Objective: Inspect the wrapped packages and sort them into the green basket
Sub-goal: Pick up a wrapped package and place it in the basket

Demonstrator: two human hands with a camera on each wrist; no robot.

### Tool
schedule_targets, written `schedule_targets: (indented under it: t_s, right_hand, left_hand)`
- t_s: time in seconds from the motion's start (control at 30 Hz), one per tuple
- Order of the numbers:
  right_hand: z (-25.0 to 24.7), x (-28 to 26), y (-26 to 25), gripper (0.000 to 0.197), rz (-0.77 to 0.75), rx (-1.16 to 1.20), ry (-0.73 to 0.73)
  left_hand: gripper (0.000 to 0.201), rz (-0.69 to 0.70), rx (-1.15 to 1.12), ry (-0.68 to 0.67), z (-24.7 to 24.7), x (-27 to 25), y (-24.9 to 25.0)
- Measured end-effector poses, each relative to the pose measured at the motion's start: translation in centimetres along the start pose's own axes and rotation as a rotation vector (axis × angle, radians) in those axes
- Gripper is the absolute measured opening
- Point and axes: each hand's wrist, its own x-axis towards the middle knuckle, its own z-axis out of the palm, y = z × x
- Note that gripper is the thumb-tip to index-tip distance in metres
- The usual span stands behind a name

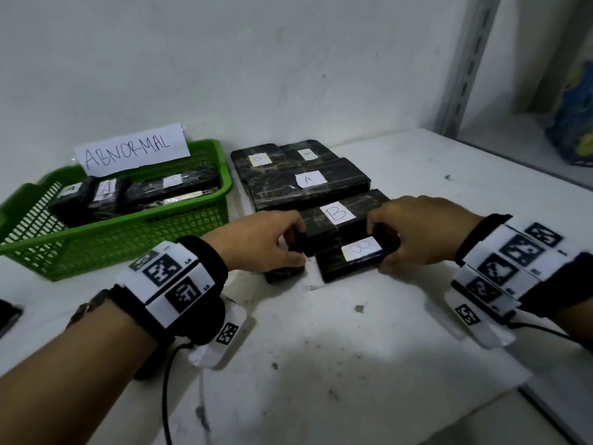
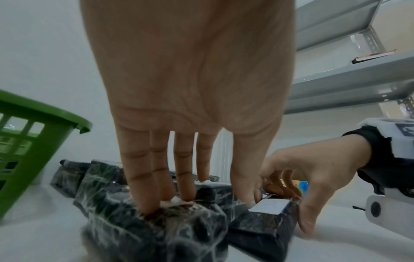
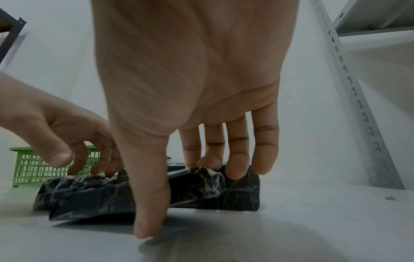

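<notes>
A green basket (image 1: 128, 242) with an "ABNORMAL" sign stands at the left and holds several black wrapped packages. My right hand (image 1: 378, 247) grips a black package with a white label (image 1: 333, 268): the fingers curl over its far edge and the thumb (image 3: 147, 230) stands at its near side. A smaller wrapped package (image 1: 282, 274) lies just to its left. The fingertips of my left hand (image 1: 296, 245) rest on top of that package (image 2: 156, 230), with the thumb apart from it. A package labelled B (image 1: 337, 215) lies right behind both hands.
More black packages, one labelled A (image 1: 308, 179), are stacked at the wall behind B. The basket (image 2: 56, 113) is close on the left. A grey slotted shelf post (image 1: 465, 75) and shelves stand at the right. A dark object (image 1: 8, 316) lies at the left edge.
</notes>
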Motion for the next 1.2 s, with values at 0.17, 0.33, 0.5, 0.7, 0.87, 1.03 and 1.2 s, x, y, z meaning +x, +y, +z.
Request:
schedule_targets:
  t_s: [0.17,0.33,0.5,0.7,0.87,1.03,1.2]
  right_hand:
    - [-0.2,-0.3,1.1,0.049,0.0,0.014,-0.081]
    - [-0.9,0.0,2.6,0.059,-0.057,0.015,-0.094]
    - [0.0,-0.3,3.0,0.039,-0.088,0.285,-0.092]
    - [0.6,0.0,2.7,0.036,-0.039,0.317,-0.072]
    - [0.0,0.5,2.8,0.04,0.05,0.244,-0.112]
    - [0.0,0.1,2.8,0.045,0.07,0.192,-0.092]
    - [-0.4,0.6,2.0,0.057,0.127,0.074,-0.103]
  left_hand:
    - [0.045,0.062,0.063,0.072,-0.1,0.1,0.8]
    - [0.048,0.177,0.09,0.105,-1.0,1.4,3.8]
    - [0.05,0.15,0.198,-0.04,-0.5,3.4,5.1]
    - [0.041,0.122,0.197,0.002,0.7,3.7,4.6]
    - [0.037,0.129,0.145,0.039,0.7,3.7,4.2]
    - [0.043,0.147,0.129,0.012,0.7,3.4,4.1]
    - [0.043,0.135,0.1,-0.019,0.4,2.9,4.0]
